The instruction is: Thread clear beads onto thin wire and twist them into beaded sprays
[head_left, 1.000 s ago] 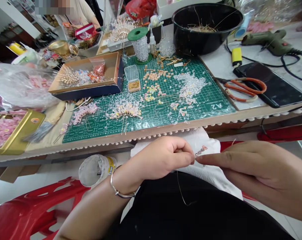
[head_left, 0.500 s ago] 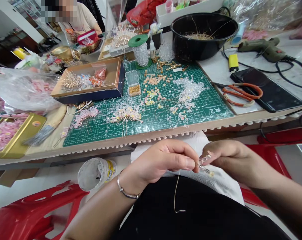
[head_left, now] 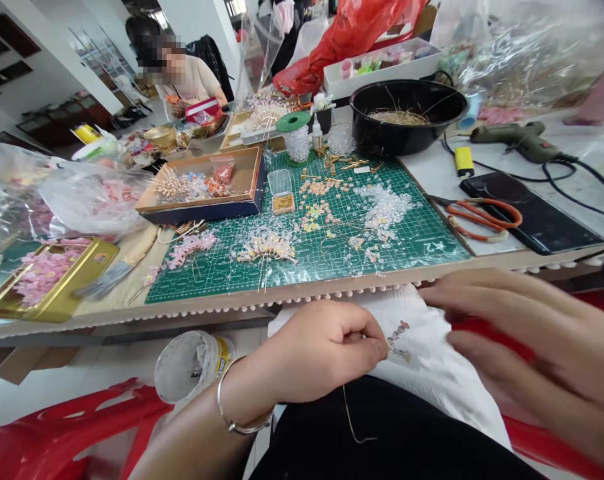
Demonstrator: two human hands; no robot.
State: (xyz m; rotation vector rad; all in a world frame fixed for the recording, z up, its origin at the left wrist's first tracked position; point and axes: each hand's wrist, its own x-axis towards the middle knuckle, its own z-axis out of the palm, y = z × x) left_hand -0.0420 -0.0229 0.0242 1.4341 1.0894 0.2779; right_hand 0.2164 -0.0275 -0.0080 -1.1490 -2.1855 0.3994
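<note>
My left hand [head_left: 322,350] is closed in a pinch over my lap, holding a small beaded wire piece [head_left: 398,335]; its thin gold wire tail [head_left: 351,420] hangs down over my black clothing. My right hand [head_left: 522,333] is blurred by motion to the right of the beads, fingers stretched out and apart, holding nothing. A white cloth [head_left: 432,363] lies under both hands. Just beyond them is the table edge with the green cutting mat [head_left: 422,233], strewn with clear and pink beads [head_left: 382,207] and a finished beaded spray [head_left: 265,247].
On the table: orange scissors [head_left: 482,217], a black tablet [head_left: 537,213], a black bowl [head_left: 407,117], a glue gun [head_left: 522,139], a cardboard tray of parts [head_left: 207,183], a gold tin of pink flowers [head_left: 47,280]. A plastic jar [head_left: 192,363] and red chair [head_left: 57,433] lie lower left. Another person sits at the far end.
My right hand has let go of the beaded piece and swung out to the right, opening. My left hand keeps its pinch. The camera has tilted up.
</note>
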